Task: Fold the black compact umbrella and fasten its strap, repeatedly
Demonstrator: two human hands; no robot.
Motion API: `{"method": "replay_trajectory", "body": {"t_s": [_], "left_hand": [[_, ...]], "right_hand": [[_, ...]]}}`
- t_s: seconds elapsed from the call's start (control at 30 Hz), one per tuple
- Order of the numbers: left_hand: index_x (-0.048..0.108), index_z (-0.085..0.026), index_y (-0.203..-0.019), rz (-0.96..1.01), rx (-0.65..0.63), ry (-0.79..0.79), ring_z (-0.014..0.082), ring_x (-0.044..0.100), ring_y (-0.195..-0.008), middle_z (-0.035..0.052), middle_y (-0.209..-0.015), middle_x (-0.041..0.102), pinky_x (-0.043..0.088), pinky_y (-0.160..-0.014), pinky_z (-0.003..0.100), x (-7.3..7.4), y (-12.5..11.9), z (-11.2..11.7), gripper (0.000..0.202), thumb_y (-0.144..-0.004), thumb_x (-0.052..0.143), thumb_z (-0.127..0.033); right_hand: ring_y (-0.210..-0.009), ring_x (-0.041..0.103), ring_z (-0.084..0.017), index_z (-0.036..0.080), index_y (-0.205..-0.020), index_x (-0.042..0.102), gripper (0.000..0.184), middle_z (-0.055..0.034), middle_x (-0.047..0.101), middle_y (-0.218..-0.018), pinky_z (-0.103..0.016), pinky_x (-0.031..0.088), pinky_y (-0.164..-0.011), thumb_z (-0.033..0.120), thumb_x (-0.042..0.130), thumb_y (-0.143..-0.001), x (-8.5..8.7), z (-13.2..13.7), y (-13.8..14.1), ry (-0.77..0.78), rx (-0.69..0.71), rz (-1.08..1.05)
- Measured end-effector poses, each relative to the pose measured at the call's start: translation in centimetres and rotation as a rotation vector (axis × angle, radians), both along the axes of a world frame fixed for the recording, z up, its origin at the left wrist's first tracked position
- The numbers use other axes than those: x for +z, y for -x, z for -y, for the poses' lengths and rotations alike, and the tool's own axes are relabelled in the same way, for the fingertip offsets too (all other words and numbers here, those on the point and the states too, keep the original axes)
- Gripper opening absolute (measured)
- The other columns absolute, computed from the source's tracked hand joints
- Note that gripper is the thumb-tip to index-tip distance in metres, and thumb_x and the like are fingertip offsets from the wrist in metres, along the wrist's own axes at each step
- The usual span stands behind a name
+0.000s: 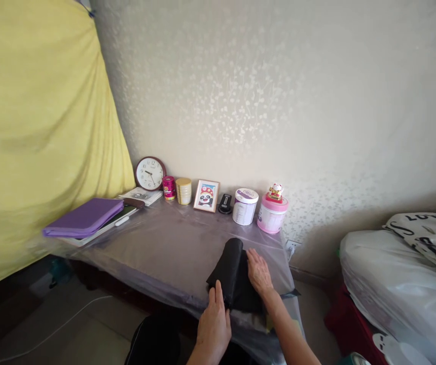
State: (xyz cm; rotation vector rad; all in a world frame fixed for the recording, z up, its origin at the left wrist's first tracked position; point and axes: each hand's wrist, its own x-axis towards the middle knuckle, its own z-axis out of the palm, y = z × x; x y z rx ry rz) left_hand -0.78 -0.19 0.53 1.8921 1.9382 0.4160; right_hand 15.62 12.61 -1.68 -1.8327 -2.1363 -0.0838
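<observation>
A matte black, fabric-like folded piece (230,274) lies by the front right corner of the worktop (157,238), one flap raised in a rounded fold; its underside and inner layers are hidden. The left hand (215,322) is nearly closed on the fold's near end, though just how the thumb meets it is hard to make out. The right hand (259,271) lies nearly flat and open over the piece's right part, gripping nothing visible; its palm side is hidden. Clear plastic sheeting blurs the worktop's front edge.

Toward the left edge, a purple rectangular folder (84,217) covers much of a flat, white-edged item (121,221). Near the back left corner, a magenta cylindrical can (169,188) overlaps a round brown-rimmed clock (150,173). Past the right edge, a bulky, plastic-wrapped white bundle (385,274) is cut off by the view.
</observation>
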Motion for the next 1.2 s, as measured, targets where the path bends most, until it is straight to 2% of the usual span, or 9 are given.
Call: {"method": "replay_trajectory", "body": {"t_s": [0.13,0.33,0.5,0.7,0.8,0.93,1.0,1.07,1.2], "left_hand": [[0.009,-0.010,-0.140,0.008,0.007,0.007,0.0197,0.054,-0.105,0.0176,-0.140,0.028,0.042,-0.083,0.025,-0.1,0.0,-0.1,0.062,-0.083,0.034,-0.012],[0.008,-0.011,-0.140,0.004,0.008,0.035,0.0196,0.056,-0.103,0.0175,-0.140,0.028,0.042,-0.081,0.025,-0.1,-0.1,-0.2,0.064,-0.082,0.034,-0.011],[0.010,-0.014,-0.140,-0.013,0.012,0.005,0.0201,0.059,-0.098,0.0182,-0.139,0.031,0.045,-0.076,0.024,-0.4,-0.4,-0.3,0.067,-0.078,0.035,-0.005],[0.014,-0.011,-0.139,-0.060,-0.022,0.060,0.0221,0.060,-0.096,0.0224,-0.140,0.026,0.047,-0.075,0.025,0.8,-0.8,-0.4,0.075,-0.070,0.039,0.003],[0.014,-0.011,-0.139,-0.001,-0.023,0.070,0.0225,0.059,-0.098,0.0221,-0.140,0.026,0.047,-0.076,0.026,1.0,-0.4,-0.2,0.073,-0.072,0.040,-0.001],[0.009,-0.015,-0.140,0.252,-0.049,0.008,0.0172,0.055,-0.105,0.0168,-0.139,0.029,0.042,-0.083,0.022,-0.1,1.3,0.2,0.069,-0.078,0.041,-0.014],[0.019,-0.015,-0.137,0.442,-0.027,-0.001,0.0179,0.050,-0.110,0.0142,-0.132,0.039,0.040,-0.089,0.025,-0.9,2.3,0.4,0.063,-0.079,0.043,-0.022],[0.042,-0.014,-0.121,0.625,-0.011,0.086,0.0186,0.053,-0.105,0.0119,-0.115,0.055,0.040,-0.090,0.028,-1.5,3.0,0.5,0.044,-0.080,0.042,-0.030],[0.055,-0.015,-0.094,0.738,-0.056,0.287,0.0175,0.062,-0.066,0.0047,-0.068,0.064,0.049,-0.064,0.029,-2.1,2.6,0.5,0.038,-0.085,0.028,-0.040]], "right_hand": [[-0.127,0.034,-0.018,0.017,-0.127,0.046,0.043,-0.0070,0.043,-0.136,-0.036,0.023,-0.105,0.018,0.029,-0.088,-0.4,-0.4,0.5,0.035,0.119,-0.005],[-0.122,0.042,-0.023,0.009,-0.118,0.053,0.041,-0.0153,0.048,-0.130,-0.039,0.030,-0.102,0.017,0.032,-0.084,0.5,-1.6,0.2,-0.044,-0.126,-0.167],[-0.116,0.048,-0.024,0.005,-0.124,0.045,0.047,-0.0189,0.053,-0.123,-0.038,0.039,-0.095,0.027,0.027,-0.086,0.6,-0.6,4.5,-0.092,-0.098,-0.406],[-0.120,0.041,-0.036,0.000,-0.132,0.033,0.055,-0.0312,0.032,-0.135,-0.050,0.041,-0.085,0.031,0.025,-0.086,0.8,0.7,9.7,-0.036,-0.241,-0.361],[-0.122,0.038,-0.036,0.004,-0.134,0.031,0.056,-0.0290,0.030,-0.137,-0.050,0.042,-0.085,0.032,0.026,-0.086,0.7,0.7,10.1,-0.025,-0.264,-0.345],[-0.121,0.040,-0.036,0.003,-0.132,0.034,0.055,-0.0295,0.034,-0.134,-0.050,0.040,-0.087,0.032,0.027,-0.085,0.0,0.4,9.8,-0.079,-0.261,-0.337],[-0.120,0.041,-0.036,0.003,-0.131,0.034,0.055,-0.0298,0.035,-0.133,-0.050,0.039,-0.088,0.032,0.028,-0.085,-0.4,0.2,9.7,-0.102,-0.256,-0.346],[-0.121,0.039,-0.036,0.001,-0.131,0.034,0.055,-0.0303,0.035,-0.133,-0.050,0.037,-0.090,0.031,0.027,-0.085,-0.6,0.0,9.7,-0.115,-0.242,-0.353],[-0.122,0.039,-0.035,-0.001,-0.131,0.034,0.056,-0.0302,0.036,-0.133,-0.048,0.034,-0.095,0.031,0.028,-0.085,-0.3,0.1,9.4,-0.103,-0.238,-0.337]]}}
